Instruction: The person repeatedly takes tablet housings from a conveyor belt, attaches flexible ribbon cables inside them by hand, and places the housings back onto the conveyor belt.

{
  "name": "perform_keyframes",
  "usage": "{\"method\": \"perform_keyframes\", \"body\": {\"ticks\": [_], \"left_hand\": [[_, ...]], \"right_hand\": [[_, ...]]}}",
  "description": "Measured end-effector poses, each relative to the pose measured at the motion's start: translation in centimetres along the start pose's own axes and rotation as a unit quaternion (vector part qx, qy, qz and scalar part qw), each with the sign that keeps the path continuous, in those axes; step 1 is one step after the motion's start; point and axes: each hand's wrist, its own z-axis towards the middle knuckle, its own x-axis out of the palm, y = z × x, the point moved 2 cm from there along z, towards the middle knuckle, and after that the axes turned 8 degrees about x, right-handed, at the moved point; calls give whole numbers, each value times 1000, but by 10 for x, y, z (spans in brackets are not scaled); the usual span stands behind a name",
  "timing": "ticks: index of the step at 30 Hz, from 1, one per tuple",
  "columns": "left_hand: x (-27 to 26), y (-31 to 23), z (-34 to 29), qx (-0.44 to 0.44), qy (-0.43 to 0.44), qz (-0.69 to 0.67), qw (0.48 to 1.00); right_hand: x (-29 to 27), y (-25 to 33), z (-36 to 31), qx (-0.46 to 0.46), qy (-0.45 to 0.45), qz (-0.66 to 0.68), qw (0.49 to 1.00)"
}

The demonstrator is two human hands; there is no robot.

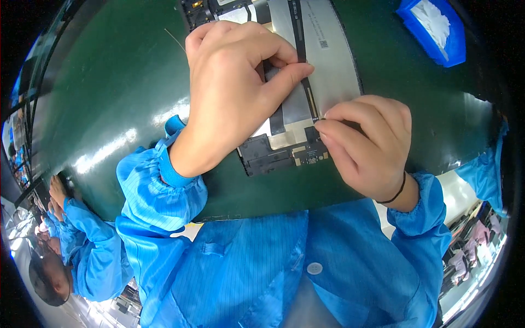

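Note:
An opened tablet-like device with a silver metal back (342,68) lies on the green table. A long, narrow black flex cable (310,98) runs down over the metal. Thumb and forefinger of my left hand (232,82) are closed on this cable about midway along it. My right hand (374,142) pinches at the cable's lower end, just above a small black circuit board (311,156); its fingertips partly hide that end. Beside the board sits a black module (260,156) along the device's near edge. A second, wider black strip (277,121) shows below my left hand.
At the far right a blue bin (456,46) holds white pieces. The green mat (98,115) covers the table. Another person in a blue sleeve (101,246) sits at the left, with hands at the table edge. Blue cloth (484,169) hangs at the right edge.

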Motion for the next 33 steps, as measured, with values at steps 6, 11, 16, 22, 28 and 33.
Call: {"method": "perform_keyframes", "body": {"ticks": [6, 11, 16, 22, 28, 33], "left_hand": [[-3, 5, -5, 12, -5, 10, 1000], [-4, 11, -8, 10, -1, 11, 1000], [-8, 19, -14, 9, 0, 13, 1000], [-9, 19, -8, 14, -13, 10, 1000], [-10, 19, -8, 5, -7, 15, 1000], [-10, 19, -8, 10, -15, 19, 1000]], "right_hand": [[5, 4, 2, -16, -12, -2, 1000], [9, 9, 4, -1, 26, 16, 1000], [16, 15, 10, 4, 34, 18, 999], [11, 14, 16, 9, 41, 23, 999], [11, 16, 18, 9, 49, 24, 998], [14, 14, 18, -21, 17, 4, 1000]]}}
